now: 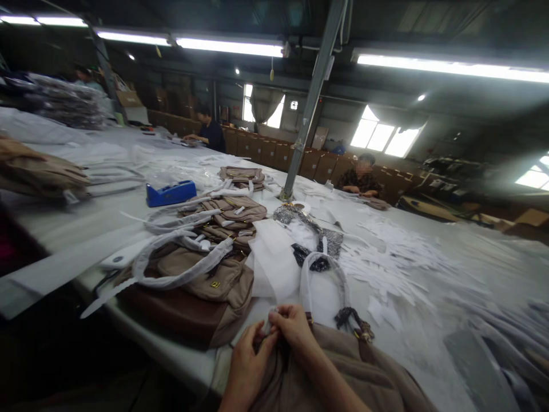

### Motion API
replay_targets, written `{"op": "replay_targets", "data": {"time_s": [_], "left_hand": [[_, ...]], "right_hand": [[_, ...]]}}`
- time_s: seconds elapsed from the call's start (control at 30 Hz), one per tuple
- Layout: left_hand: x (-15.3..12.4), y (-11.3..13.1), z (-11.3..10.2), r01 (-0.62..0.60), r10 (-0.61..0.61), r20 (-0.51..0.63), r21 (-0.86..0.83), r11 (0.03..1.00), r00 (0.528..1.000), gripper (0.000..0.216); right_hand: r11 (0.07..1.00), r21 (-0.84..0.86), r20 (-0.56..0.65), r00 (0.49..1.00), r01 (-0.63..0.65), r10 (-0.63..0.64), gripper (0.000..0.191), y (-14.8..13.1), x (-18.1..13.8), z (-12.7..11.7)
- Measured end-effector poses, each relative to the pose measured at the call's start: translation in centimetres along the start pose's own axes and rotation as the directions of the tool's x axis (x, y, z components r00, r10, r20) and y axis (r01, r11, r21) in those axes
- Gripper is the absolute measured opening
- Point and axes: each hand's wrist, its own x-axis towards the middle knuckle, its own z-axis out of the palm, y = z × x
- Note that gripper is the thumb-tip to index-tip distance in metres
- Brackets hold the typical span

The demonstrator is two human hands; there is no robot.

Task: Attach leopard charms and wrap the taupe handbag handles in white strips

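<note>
A taupe fabric bag (351,366) lies at the front edge of the table, its handle (346,280) wrapped in white padding and a dark patterned scarf tied by the handle's base. Over the bag's left end, my left hand (250,357) is closed, thumb and fingers pinched together. My right hand (294,325) meets it from the right, also pinching. Between the fingertips of both shows a small piece of whitish wrapping (271,318); most of it is hidden. Left of my hands rests another taupe bag (199,272) with a brown base and a wrapped handle.
Beyond it are more taupe bags (240,209), a blue tape dispenser (170,193) and white sheets (274,257). A metal post (306,120) rises from the table. White strips (386,257) spread to the right. Two co-workers (212,134) sit across the table.
</note>
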Motion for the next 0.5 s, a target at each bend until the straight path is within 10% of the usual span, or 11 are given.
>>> {"op": "replay_targets", "data": {"time_s": [0.2,0.5], "left_hand": [[1.5,0.2,-1.3,0.152,-0.084,0.249,-0.267,0.952,0.965,0.035],[1.8,0.8,-0.9,0.103,-0.051,0.247,-0.203,0.974,0.968,0.030]], "right_hand": [[0.997,0.030,0.004,0.997,0.072,-0.072,0.041,-0.2,-0.8,-0.7],[0.971,0.025,-0.070,0.970,0.236,-0.234,0.026,0.1,-1.3,-0.6]]}}
